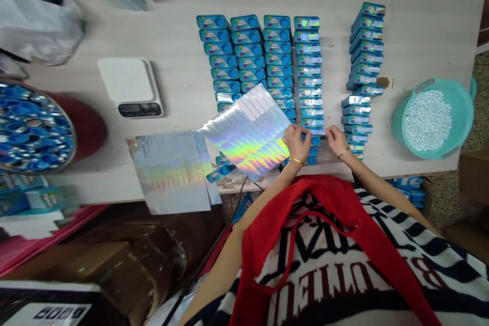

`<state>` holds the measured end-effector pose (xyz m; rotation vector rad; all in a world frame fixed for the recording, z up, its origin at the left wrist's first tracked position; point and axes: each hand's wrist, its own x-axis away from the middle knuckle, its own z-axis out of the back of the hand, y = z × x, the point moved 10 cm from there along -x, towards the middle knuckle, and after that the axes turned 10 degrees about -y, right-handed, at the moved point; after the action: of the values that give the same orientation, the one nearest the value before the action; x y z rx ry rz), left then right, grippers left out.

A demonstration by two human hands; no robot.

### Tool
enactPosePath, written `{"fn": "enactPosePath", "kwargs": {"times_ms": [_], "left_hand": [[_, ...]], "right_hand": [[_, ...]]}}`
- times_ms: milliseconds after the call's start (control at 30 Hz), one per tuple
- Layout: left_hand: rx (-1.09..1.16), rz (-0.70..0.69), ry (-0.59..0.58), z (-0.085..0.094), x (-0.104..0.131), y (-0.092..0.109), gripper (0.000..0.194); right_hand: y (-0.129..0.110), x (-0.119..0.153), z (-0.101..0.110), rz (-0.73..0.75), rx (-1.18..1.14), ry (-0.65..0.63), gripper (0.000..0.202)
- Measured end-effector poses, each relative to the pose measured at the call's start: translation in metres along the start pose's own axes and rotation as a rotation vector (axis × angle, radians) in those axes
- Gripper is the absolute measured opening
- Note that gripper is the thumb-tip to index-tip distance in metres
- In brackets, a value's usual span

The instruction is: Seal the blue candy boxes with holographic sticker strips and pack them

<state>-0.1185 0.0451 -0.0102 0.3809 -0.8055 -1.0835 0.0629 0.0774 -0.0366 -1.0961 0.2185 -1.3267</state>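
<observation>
My left hand [297,142] is closed at the right edge of a shiny holographic sticker sheet [263,132], which has a row of pale blank strips near its top. Its fingertips also reach one end of a thin strip sticker [316,132]. At the other end, my right hand [336,141] pinches the strip. Stretched between both hands, the strip lies across the top of a blue tin in the fourth column of tins [310,92]; I cannot tell whether it is stuck down. Tins higher in that column have shiny strips across their tops.
More blue tins stand in columns to the left [249,50] and in a separate column [365,56] on the right. Further out are a turquoise basket [464,112] of white pellets, a white scale [128,81], other silvery sheets [171,173] and a red tub [89,122] of blue-and-silver pieces.
</observation>
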Motion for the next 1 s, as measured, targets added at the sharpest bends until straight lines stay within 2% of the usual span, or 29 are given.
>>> {"fn": "enactPosePath", "kwargs": {"times_ms": [233,367,433,500,633,667,733,800,867,933,1000], "left_hand": [[-0.104,0.016,-0.06,-0.008,-0.006,0.003,0.008],[-0.052,0.028,0.005,0.0,-0.007,-0.005,0.028],[-0.017,0.01,0.034,0.001,-0.007,-0.008,0.032],[0.012,-0.017,0.054,0.001,-0.007,-0.009,0.032],[0.037,-0.034,0.068,-0.002,-0.006,-0.008,0.031],[0.043,-0.049,0.048,-0.002,-0.007,-0.007,0.029],[0.093,-0.109,-0.009,0.004,-0.014,-0.008,0.023],[0.161,-0.178,-0.004,0.029,-0.026,-0.016,0.017],[0.179,-0.203,0.116,0.074,-0.041,-0.037,0.018],[0.126,-0.167,0.272,0.122,-0.057,-0.066,0.023],[0.054,-0.102,0.342,0.155,-0.074,-0.094,0.025]], "right_hand": [[0.015,-0.005,-0.012,-0.002,0.004,-0.004,0.041],[0.019,0.005,-0.01,-0.021,-0.081,0.096,0.051],[0.016,0.014,-0.015,-0.001,-0.107,0.107,0.054],[0.013,0.021,-0.026,0.032,-0.127,0.051,0.054],[0.019,0.025,-0.048,0.011,-0.129,-0.161,0.057],[0.019,0.023,-0.046,-0.005,-0.095,-0.176,0.059],[0.006,0.014,-0.027,0.006,0.017,-0.103,0.061],[-0.028,0.001,-0.005,0.098,0.148,0.019,0.061],[-0.079,-0.016,-0.006,0.24,0.265,0.021,0.058],[-0.128,-0.037,-0.036,0.371,0.381,-0.117,0.055],[-0.164,-0.058,-0.08,0.447,0.501,-0.288,0.055]]}}
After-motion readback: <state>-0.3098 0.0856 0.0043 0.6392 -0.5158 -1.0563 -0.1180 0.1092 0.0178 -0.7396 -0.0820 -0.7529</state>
